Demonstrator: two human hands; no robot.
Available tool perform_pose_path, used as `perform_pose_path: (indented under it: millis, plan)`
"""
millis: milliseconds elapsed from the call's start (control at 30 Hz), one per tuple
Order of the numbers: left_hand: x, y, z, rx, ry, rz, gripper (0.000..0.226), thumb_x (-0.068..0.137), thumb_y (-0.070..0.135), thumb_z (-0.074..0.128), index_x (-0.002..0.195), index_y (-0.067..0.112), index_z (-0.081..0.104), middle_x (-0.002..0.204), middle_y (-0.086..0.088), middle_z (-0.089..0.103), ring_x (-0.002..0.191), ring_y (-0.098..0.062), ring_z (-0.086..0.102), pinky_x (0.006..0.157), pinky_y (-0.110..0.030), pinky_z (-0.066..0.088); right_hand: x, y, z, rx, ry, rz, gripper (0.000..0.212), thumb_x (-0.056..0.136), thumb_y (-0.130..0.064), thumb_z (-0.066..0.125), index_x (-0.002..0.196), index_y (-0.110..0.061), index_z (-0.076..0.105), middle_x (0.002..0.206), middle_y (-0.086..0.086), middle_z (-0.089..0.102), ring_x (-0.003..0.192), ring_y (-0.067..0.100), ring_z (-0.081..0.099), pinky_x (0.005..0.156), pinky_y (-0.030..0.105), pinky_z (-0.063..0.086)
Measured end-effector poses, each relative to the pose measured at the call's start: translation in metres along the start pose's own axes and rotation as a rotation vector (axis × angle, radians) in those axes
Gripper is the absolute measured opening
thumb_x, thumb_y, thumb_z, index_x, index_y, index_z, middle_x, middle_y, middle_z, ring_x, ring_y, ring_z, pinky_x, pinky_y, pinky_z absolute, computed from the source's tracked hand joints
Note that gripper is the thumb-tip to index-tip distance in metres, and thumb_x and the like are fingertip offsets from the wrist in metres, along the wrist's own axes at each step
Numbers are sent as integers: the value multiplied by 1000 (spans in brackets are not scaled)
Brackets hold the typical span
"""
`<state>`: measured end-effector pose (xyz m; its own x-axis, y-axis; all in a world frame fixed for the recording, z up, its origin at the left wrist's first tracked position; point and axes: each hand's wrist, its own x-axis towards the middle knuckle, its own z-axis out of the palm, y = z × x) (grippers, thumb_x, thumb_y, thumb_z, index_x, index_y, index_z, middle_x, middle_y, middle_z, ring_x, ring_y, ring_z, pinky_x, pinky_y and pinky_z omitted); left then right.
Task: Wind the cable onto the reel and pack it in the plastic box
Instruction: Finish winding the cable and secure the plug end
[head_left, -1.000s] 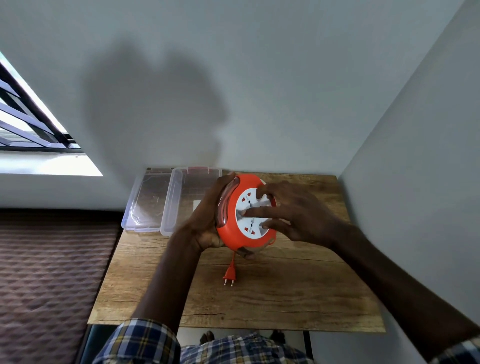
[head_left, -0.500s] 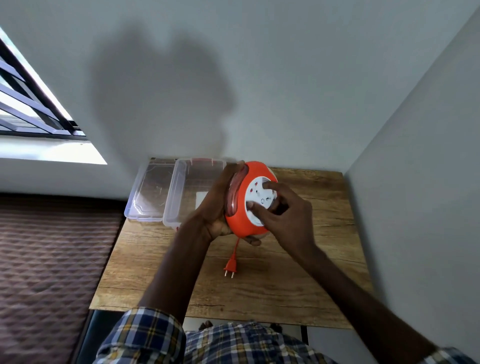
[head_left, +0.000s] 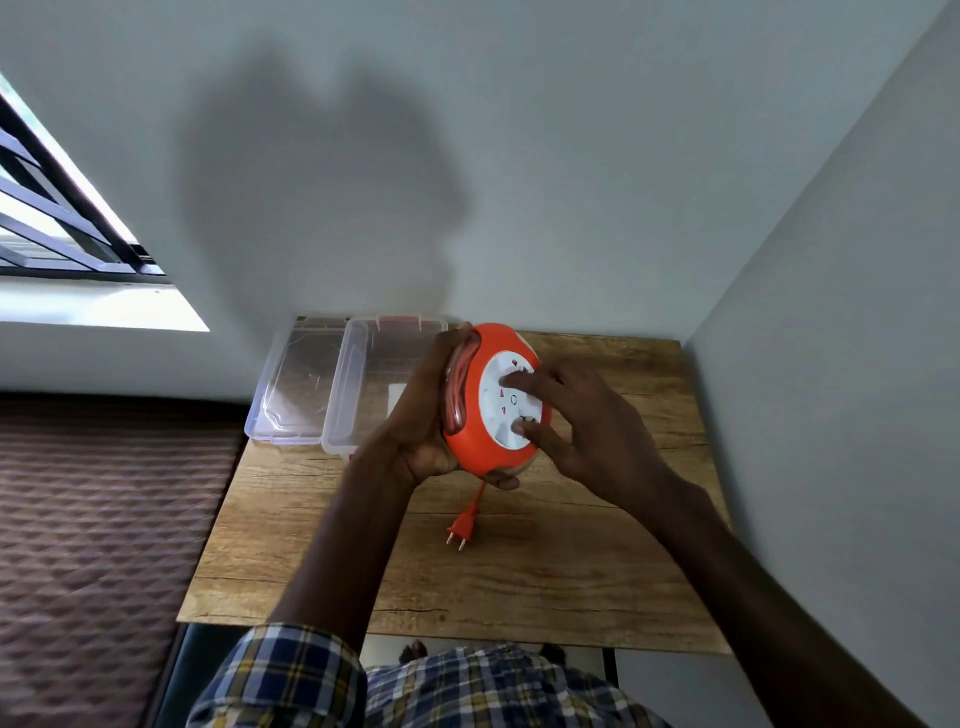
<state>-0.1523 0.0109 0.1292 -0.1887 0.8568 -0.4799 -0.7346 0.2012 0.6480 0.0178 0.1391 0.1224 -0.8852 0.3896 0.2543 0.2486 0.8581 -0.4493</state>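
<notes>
Sitting open, the clear plastic box (head_left: 363, 384) shows only a white label; your left hand (head_left: 421, 421) grips the round orange reel (head_left: 478, 415), right hand's (head_left: 597, 441) fingertips (head_left: 519, 382) pressing its white face.

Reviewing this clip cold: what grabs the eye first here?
The bright orange cable reel, held upright over the middle of the wooden table by the left hand, with the right hand fingering its white face. Next, the orange plug dangling below it, and the clear plastic box behind left.
</notes>
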Motion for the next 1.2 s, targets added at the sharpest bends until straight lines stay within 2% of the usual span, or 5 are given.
perform_pose_path:
  millis: [167, 567, 900, 1100, 1200]
  plan:
    - [0, 3, 0, -10, -63, -15, 78, 97, 74, 39, 147, 17, 60, 145, -22, 62, 127, -42, 62, 103, -57, 51, 15, -2, -13, -179, -29, -131, 64, 88, -63, 65, 146, -40, 50, 132, 1, 62, 113, 20, 58, 79, 27, 43]
    - [-1, -1, -3, -7, -15, 10, 75, 100, 71, 35, 148, 19, 57, 139, -19, 67, 119, -38, 66, 95, -53, 56, 16, -9, 0, -79, 82, -48, 65, 74, -65, 75, 133, -39, 65, 124, -3, 69, 106, 18, 66, 71, 25, 54]
    - [-1, -2, 8, 132, 68, 6, 65, 98, 68, 47, 132, 18, 71, 128, -19, 74, 113, -38, 72, 101, -56, 55, 12, -43, 31, 563, 359, 746, 50, 67, -64, 81, 97, -23, 79, 88, -6, 80, 76, 5, 76, 63, 21, 57]
    - [0, -4, 1, 81, 9, 15, 72, 98, 72, 41, 139, 18, 66, 136, -21, 69, 120, -41, 67, 103, -59, 51, 25, -31, -4, 485, 78, 600, 30, 82, -53, 80, 68, -27, 77, 63, -9, 75, 62, 6, 72, 70, 36, 59]
    - [-8, 3, -9, -102, -141, 20, 79, 96, 75, 35, 138, 16, 67, 140, -21, 65, 126, -46, 60, 109, -68, 37, 28, -15, -26, 530, 170, 495, 16, 92, -35, 76, 76, -32, 77, 69, -12, 75, 65, 2, 70, 69, 35, 55]
